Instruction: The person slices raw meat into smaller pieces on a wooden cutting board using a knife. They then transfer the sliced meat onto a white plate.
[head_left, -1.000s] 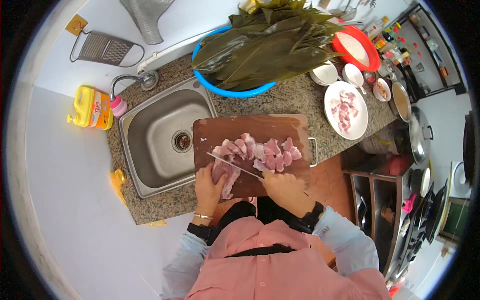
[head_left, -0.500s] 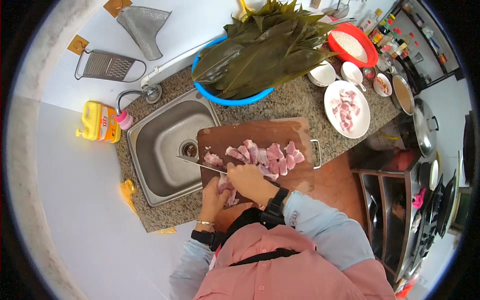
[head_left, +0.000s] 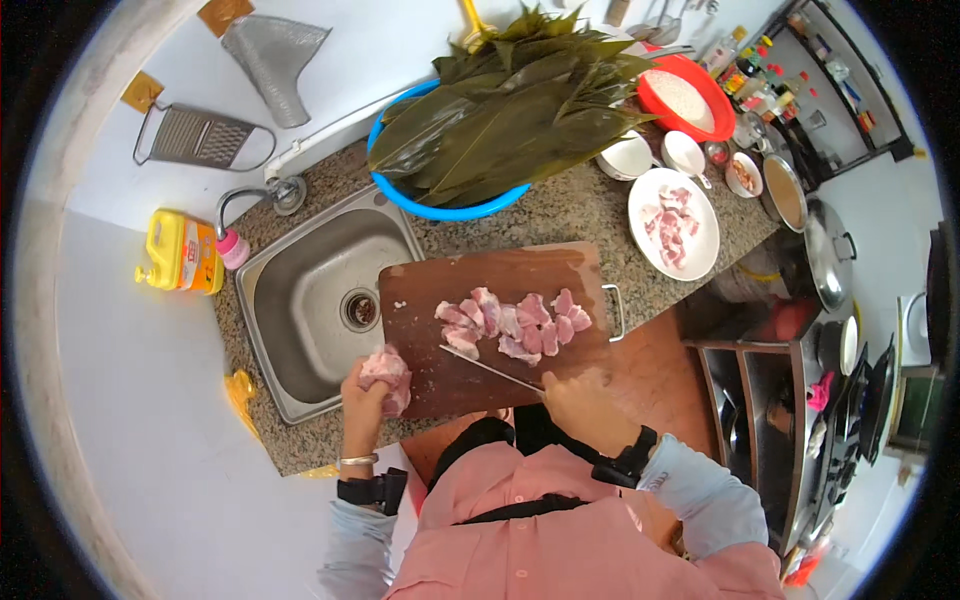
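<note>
My left hand (head_left: 362, 405) grips a chunk of raw meat (head_left: 388, 378) at the left edge of the wooden cutting board (head_left: 440, 390), beside the sink. In my right hand (head_left: 590, 408) is the handle of a knife (head_left: 490, 371); its blade lies low over the board, pointing up and left, with the tip close to the cut meat. Several cut pieces of raw pink meat (head_left: 532, 325) are spread in a row across the middle of the board. The knife's handle is mostly hidden by my fingers.
Left of the board is a steel sink (head_left: 300, 290) with a faucet (head_left: 245, 198). Behind stands a blue basin (head_left: 450, 212) heaped with long green leaves (head_left: 500, 120). To the right sit a white plate (head_left: 705, 245) of meat, small bowls and a red basin (head_left: 722, 112) of white grains.
The knife has moved right and away from the held meat. My left hand has drawn the chunk to the board's left edge, and my hands are farther apart.
</note>
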